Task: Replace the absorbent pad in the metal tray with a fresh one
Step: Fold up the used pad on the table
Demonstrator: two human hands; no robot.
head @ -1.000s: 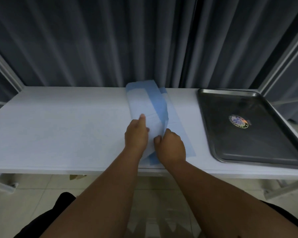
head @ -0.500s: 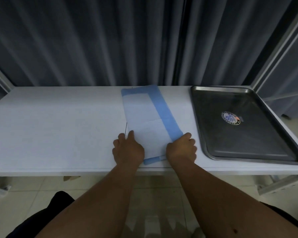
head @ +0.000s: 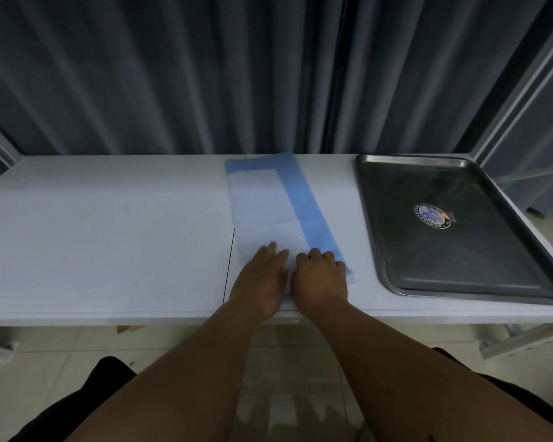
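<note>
Head view, looking down over both forearms. Left hand (head: 262,279) laid palm-down on the near end of the absorbent pad (head: 268,205), fingers straight and relaxed, pressing rather than grasping. Right hand (head: 320,279) just beside it, thumb sides almost touching, knuckles raised and fingers bent down onto the pad; whether pinching the pad's edge or only pressing cannot be told. Pad folded into a long strip, white quilted face with a blue border (head: 304,199) along the side nearer the right hand and across the far end, lying flat on the white counter (head: 109,234) and running away from the hands to the counter's far edge. Metal tray (head: 374,218) on the same counter, outward of the right hand and apart from the pad, a bare strip of counter between them; tray's inside dark and reflective, holding no pad, with a round printed sticker (head: 432,215) near its middle. Thin dark seam (head: 230,256) in the counter just outward of the left hand. Grey pleated curtain (head: 173,74) beyond the counter. Tiled floor (head: 284,362) below the forearms.
</note>
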